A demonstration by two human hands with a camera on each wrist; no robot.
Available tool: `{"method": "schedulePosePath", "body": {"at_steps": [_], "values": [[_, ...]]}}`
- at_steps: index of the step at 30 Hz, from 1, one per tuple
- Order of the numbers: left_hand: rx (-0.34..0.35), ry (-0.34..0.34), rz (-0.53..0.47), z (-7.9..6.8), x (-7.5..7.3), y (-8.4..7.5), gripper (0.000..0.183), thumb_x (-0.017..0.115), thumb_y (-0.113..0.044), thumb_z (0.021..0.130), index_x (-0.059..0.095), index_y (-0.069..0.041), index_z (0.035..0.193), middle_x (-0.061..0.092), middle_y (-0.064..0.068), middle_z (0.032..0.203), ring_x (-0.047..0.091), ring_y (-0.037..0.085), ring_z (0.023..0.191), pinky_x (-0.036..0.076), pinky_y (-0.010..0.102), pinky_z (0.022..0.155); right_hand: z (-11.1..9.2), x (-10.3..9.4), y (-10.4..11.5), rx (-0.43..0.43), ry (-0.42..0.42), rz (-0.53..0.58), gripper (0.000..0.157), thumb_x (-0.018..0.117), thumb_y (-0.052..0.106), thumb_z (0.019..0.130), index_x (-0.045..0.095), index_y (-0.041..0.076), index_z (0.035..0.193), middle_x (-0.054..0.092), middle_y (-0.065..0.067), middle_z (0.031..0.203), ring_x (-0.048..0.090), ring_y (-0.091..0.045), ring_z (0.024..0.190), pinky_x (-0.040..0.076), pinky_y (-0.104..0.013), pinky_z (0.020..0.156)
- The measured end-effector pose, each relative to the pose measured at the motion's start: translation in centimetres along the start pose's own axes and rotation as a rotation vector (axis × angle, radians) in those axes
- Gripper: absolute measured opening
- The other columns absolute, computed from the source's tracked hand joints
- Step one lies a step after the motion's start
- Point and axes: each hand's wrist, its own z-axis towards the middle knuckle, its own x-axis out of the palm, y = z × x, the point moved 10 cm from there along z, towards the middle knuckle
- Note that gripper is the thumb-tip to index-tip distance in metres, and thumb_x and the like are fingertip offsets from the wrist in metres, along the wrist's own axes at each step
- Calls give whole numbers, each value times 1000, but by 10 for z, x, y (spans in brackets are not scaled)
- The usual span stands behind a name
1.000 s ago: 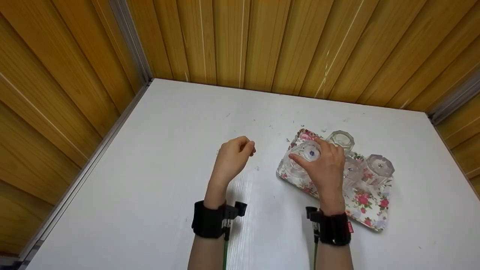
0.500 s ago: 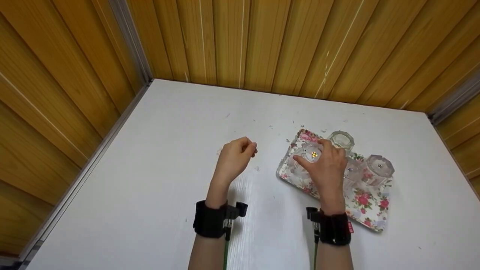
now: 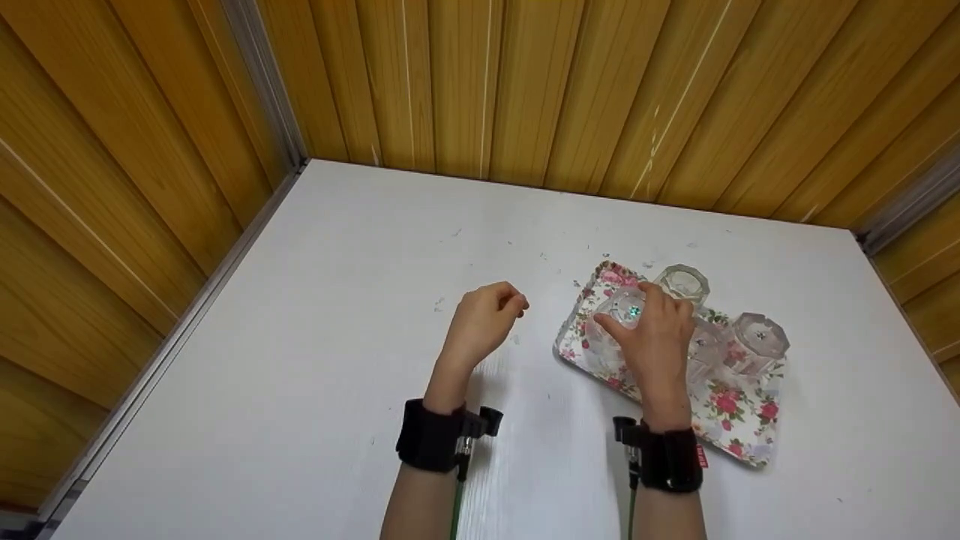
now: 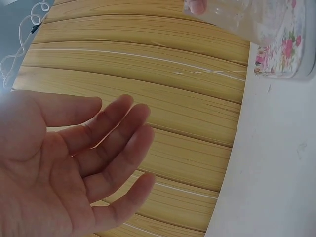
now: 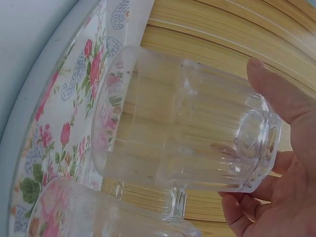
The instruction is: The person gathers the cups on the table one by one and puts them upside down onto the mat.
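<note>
Upside down at the left part of a floral tray (image 3: 731, 431), a clear faceted drinking glass (image 5: 182, 123) has its base up and its rim close over the tray. My right hand (image 3: 657, 337) grips it near the base, thumb on one side and fingers on the other. Just right of that hand stands a second upturned glass (image 3: 703, 349), partly hidden by it. A third upturned glass (image 3: 760, 345) is at the tray's right side. My left hand (image 4: 84, 153) hovers left of the tray, fingers loosely curled, holding nothing.
A greenish clear glass (image 3: 684, 283) stands at the tray's far edge, behind my right hand. The white table (image 3: 315, 337) carries small scuffs. Wood-patterned walls (image 3: 480, 90) rise at its back and sides. A black strap (image 3: 431, 435) and cable sit on each wrist.
My right hand and the glass it grips have shifted slightly right over the tray. My left hand has drifted a little right and nearer to me. The other glasses stay put.
</note>
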Motion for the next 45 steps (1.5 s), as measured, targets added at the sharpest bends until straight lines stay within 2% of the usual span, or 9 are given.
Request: {"method": "schedulePosePath", "body": {"at_steps": [8,17,24,30,37,45], "values": [[6,36,35,3,13,2,20,52,-21,92,67,-8,96,65,3,81,48,9,59,40,22,56,1,2,0,-25,15,6,71,82,27,62,52,-10,114,57,-29,107,44,-38,87,29,-45,80],[13,48,130,5,28,-1,19,53,-22,91,67,-9,95,67,2,89,59,13,74,46,27,65,0,12,-7,46,112,54,69,78,20,70,47,-9,124,47,-30,119,38,-40,104,30,-48,90],[13,69,158,9,40,2,19,54,-22,90,67,-9,94,67,4,92,61,16,80,48,30,69,1,12,-6,41,102,75,65,77,15,70,48,-9,123,46,-30,120,38,-41,107,30,-49,92],[-6,114,171,12,52,11,16,57,-20,88,68,-9,93,67,4,95,61,19,87,47,31,73,0,15,-7,55,119,113,62,76,12,72,47,-9,123,43,-29,122,37,-42,109,31,-49,93],[11,176,266,12,68,12,22,63,-18,84,66,-7,103,59,11,114,55,26,107,43,36,90,0,20,-10,88,164,137,60,73,11,75,46,-8,125,40,-28,126,35,-42,114,31,-50,95],[28,302,363,10,94,15,34,68,-23,80,64,-8,110,59,10,114,57,25,103,45,34,85,-1,27,-13,100,204,141,59,71,10,77,45,-6,127,39,-26,128,36,-41,115,33,-50,93]]}}
